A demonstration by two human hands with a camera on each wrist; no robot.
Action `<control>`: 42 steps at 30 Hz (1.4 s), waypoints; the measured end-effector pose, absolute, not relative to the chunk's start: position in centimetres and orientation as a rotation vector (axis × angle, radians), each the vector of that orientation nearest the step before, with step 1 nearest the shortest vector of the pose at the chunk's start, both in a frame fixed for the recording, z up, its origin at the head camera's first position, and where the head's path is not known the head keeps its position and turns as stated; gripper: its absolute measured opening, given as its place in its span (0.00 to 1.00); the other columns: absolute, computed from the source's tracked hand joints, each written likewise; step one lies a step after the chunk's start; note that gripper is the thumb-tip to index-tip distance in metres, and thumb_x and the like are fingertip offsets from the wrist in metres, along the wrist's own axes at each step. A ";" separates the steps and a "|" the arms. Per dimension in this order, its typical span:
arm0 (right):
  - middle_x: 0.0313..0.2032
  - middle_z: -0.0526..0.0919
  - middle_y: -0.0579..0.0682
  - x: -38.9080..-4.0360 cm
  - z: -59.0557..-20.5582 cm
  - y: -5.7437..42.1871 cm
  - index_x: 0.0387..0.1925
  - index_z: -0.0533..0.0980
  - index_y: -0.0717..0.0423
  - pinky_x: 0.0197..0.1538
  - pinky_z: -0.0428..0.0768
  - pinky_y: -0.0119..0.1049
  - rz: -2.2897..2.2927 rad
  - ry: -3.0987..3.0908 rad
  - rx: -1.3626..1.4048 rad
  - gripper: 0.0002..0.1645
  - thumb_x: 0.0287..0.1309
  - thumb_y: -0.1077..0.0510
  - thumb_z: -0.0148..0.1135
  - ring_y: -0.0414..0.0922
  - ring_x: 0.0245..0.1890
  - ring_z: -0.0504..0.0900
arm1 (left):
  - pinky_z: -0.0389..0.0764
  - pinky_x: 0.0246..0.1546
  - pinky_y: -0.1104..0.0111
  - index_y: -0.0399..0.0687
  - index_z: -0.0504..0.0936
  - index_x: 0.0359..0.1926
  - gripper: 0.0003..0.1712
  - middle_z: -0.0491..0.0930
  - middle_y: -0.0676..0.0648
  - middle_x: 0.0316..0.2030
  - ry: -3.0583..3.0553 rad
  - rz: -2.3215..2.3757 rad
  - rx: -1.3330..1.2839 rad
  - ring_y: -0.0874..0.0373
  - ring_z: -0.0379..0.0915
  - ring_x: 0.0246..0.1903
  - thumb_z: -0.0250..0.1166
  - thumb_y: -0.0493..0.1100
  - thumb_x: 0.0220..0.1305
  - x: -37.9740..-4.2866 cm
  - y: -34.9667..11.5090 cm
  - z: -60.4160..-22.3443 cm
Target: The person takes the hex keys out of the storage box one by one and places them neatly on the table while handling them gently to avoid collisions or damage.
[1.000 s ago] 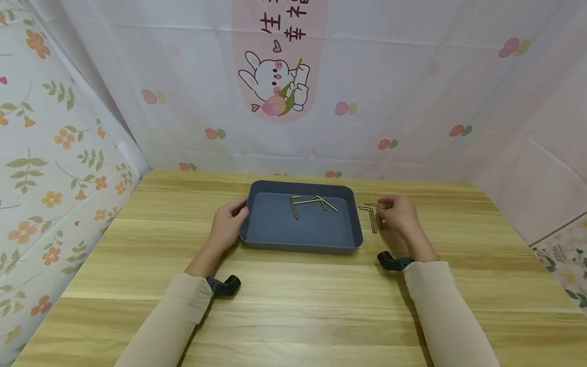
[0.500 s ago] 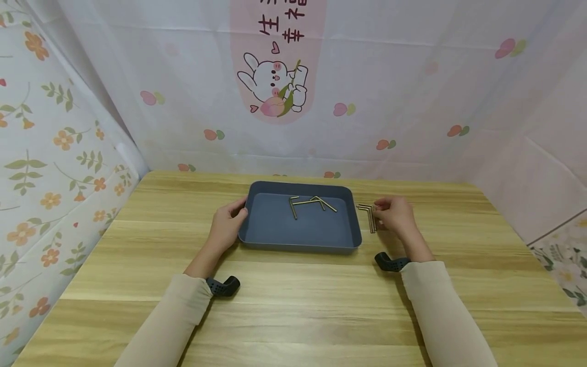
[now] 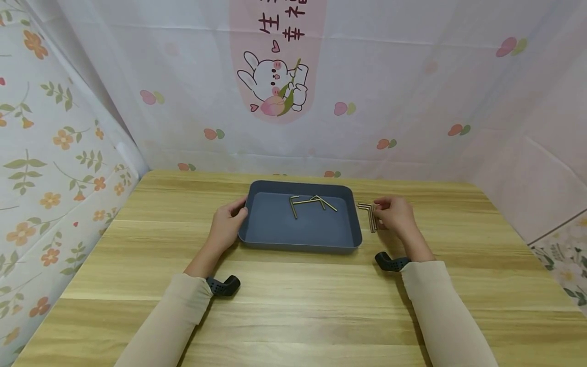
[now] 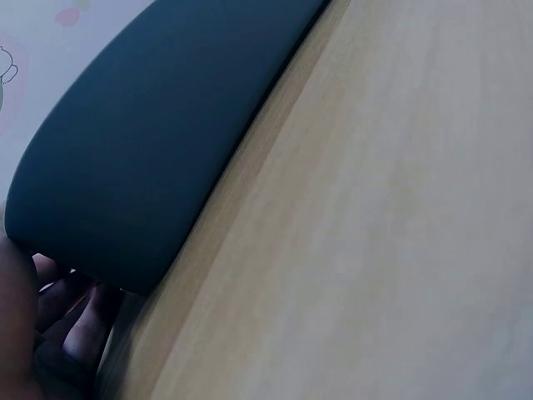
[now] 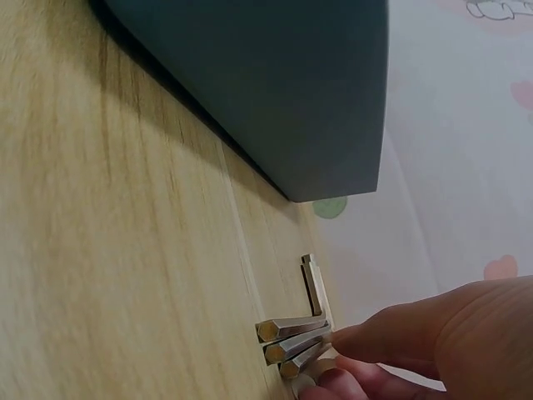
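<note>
- Right hand on the wooden table just right of the dark tray, fingertips pinched on the bunch of hex keys lying on the wood; left hand cupped against the tray's left wall, fingers curled on its rim. Two more L-shaped keys already inside the tray near its far side. Patterned curtain behind.
- Left wrist view: only fingertips tucked under the tray's rounded corner; grip looks light, not clamped hard.
- Right wrist view: fingertips pressed on the long legs of the hex keys, hexagonal ends stacked side by side, one short leg standing up; tray wall close by, not touching them.
- Likely trouble: smooth thin steel bars held together by a fingertip pinch may fan apart or slip, dropping one on the wood.
- Could also snag a bent leg on the tray wall during a lift, nudging the tray against the loose left hold.
</note>
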State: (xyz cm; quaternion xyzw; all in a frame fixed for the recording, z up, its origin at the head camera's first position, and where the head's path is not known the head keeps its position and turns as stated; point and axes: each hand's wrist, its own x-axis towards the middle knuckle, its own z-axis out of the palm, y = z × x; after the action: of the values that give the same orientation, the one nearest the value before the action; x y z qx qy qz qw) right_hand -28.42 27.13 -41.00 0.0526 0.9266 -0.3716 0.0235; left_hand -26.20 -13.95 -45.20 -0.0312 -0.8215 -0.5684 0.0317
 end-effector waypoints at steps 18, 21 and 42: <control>0.57 0.79 0.69 -27.9 -40.5 27.2 0.63 0.74 0.68 0.38 0.88 0.38 -1.189 2.796 0.135 0.26 0.71 0.57 0.54 0.58 0.49 0.85 | 0.75 0.65 0.52 0.47 0.72 0.72 0.26 0.73 0.41 0.69 -2.534 -1.741 -0.108 0.47 0.69 0.70 0.53 0.41 0.76 -26.5 -13.8 -45.3; 0.58 0.78 0.69 -27.8 -40.0 27.1 0.65 0.73 0.67 0.38 0.88 0.38 -1.197 2.776 0.136 0.27 0.71 0.56 0.54 0.57 0.47 0.86 | 0.75 0.65 0.52 0.47 0.72 0.71 0.26 0.74 0.41 0.69 -2.529 -1.734 -0.092 0.48 0.69 0.70 0.53 0.41 0.76 -26.4 -13.8 -45.2; 0.57 0.79 0.66 -28.4 -36.2 24.5 0.64 0.74 0.63 0.47 0.88 0.48 -1.190 2.736 -0.059 0.25 0.73 0.54 0.56 0.61 0.51 0.82 | 0.75 0.65 0.51 0.43 0.73 0.71 0.25 0.74 0.40 0.68 -2.513 -1.724 -0.098 0.47 0.70 0.69 0.53 0.40 0.75 -26.4 -13.9 -45.5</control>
State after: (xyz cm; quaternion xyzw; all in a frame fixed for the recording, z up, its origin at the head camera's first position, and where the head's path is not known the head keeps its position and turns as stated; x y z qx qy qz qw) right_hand -28.41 24.49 -36.22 -0.0196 0.9140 -0.3975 0.0788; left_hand -26.37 -13.91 -45.51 -0.0322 -0.8233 -0.5648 0.0462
